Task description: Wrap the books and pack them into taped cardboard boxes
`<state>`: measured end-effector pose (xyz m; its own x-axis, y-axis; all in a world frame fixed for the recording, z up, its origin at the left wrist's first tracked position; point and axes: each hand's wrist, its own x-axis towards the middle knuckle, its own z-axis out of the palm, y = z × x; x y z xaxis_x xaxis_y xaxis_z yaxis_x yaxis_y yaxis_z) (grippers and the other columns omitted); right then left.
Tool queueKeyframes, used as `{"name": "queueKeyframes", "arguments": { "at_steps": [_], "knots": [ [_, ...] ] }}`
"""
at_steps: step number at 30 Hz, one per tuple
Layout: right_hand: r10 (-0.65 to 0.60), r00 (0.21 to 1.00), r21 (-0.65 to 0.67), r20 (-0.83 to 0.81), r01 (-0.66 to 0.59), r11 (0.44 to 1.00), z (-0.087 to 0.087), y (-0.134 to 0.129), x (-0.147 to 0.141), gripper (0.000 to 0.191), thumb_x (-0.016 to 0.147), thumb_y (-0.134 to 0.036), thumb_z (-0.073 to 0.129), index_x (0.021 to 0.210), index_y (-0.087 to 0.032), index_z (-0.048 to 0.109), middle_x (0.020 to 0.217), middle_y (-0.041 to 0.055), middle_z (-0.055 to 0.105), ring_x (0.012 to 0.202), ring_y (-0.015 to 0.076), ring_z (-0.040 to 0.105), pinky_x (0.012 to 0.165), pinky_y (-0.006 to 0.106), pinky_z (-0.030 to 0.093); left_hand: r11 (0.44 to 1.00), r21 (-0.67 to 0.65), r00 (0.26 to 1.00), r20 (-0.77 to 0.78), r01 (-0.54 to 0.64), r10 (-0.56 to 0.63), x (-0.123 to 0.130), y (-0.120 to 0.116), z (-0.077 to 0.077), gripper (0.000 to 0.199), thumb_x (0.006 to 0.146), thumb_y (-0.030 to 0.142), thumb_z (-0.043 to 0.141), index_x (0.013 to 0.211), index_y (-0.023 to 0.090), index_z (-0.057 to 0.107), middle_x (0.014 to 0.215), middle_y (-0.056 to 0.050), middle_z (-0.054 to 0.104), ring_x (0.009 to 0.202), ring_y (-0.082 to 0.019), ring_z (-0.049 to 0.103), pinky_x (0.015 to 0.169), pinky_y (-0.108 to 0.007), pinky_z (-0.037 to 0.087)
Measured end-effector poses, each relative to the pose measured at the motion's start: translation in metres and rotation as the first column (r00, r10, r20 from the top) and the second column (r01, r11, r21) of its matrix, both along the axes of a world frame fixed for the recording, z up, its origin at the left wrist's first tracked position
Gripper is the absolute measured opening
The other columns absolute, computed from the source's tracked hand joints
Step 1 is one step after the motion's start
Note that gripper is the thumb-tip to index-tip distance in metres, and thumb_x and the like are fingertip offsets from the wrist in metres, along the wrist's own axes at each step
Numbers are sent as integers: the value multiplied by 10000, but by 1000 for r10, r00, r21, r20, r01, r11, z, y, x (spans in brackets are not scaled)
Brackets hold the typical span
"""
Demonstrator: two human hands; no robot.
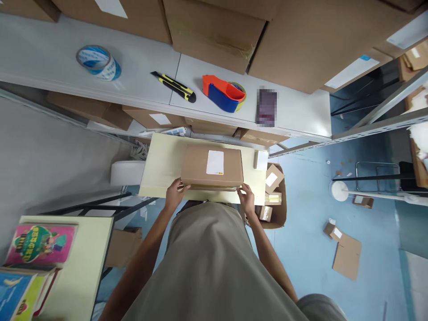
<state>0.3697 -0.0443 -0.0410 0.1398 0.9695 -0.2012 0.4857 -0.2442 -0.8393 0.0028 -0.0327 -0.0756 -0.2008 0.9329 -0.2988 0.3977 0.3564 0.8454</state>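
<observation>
- In the head view, the cardboard box (pixel 195 167) rests on the pale yellow table (pixel 162 167), right in front of the person's body, with its long side facing them.
- The left hand (pixel 174 195) pinches the box's near left corner, thumb toward the near side and fingers bent around the end.
- The right hand (pixel 246 198) does much the same at the near right corner; how firmly either one presses, I cannot tell.
- Gripping well here likely means equal, light pressure from both sides, so the box stays square and its walls do not buckle.
- Keeping the thumbs low on the near side and the wrists level should stop one end from lifting or swinging round.
- The table's near edge is close to the box, so any pull toward the body is best kept short and even.
- The box is plain brown, oblong and fairly low, its top flat and its edges straight, without visible dents.
- A white label (pixel 215 162) sits near the middle of the top, with a small yellow mark at its lower right; its print is too small to read.
</observation>
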Motion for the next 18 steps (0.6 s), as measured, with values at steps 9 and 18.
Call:
{"name": "queueKeyframes", "arguments": {
  "at_steps": [9, 18],
  "knots": [
    [33, 989, -87, 142, -21, 996, -28, -14, -10, 322, 889, -326, 601, 1130, -202, 776, 1295, 142, 724, 1049, 277, 754, 906, 399, 633, 992, -126, 1000, -25, -7, 4, 5, -8, -13, 471, 856, 141, 737, 1323, 186, 687, 1340, -140, 770, 1177, -296, 785, 1059, -433, 633],
    [-22, 993, -168, 115, 41, 985, -34, -28, -28, 285, 893, -347, 632, 1110, -183, 719, 1207, 152, 784, 1051, 292, 777, 924, 422, 644, 979, -189, 996, -25, 78, -85, -6, -11, -21, 502, 902, 196, 726, 1401, 191, 668, 1323, -150, 785, 1189, -327, 782, 1011, -417, 635]
  ]
}}
